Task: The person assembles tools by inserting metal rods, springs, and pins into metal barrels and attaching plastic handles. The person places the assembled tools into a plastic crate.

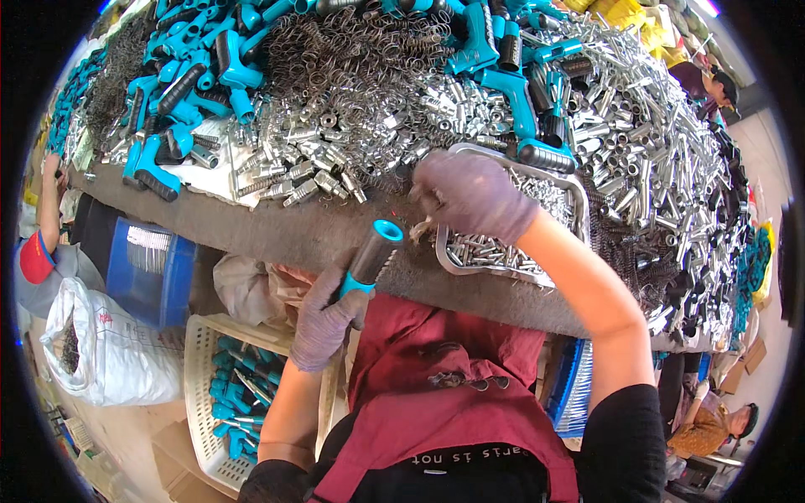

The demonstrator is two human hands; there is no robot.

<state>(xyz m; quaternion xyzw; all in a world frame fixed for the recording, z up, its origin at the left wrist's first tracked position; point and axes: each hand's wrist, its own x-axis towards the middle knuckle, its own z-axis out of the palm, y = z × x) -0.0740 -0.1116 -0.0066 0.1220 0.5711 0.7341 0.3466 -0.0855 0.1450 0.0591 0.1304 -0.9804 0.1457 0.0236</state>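
Note:
My left hand [323, 323], in a grey glove, grips a teal and dark grey tool handle [371, 251], held upright with its open teal end facing up at the table's front edge. My right hand [470, 194], also gloved, hovers over a metal tray [579, 201] of small silver metal sleeves, with its fingertips pinched on a small metal part just right of the handle's open end. The part itself is mostly hidden by the fingers.
The table [277, 230] is heaped with wire springs [335, 59], silver tubes [654, 142] and teal handles [201, 67]. Below left stand a white basket of assembled teal tools [239, 381], a blue crate [151, 268] and a white sack [109, 352]. Other people sit at the far left, top right and lower right.

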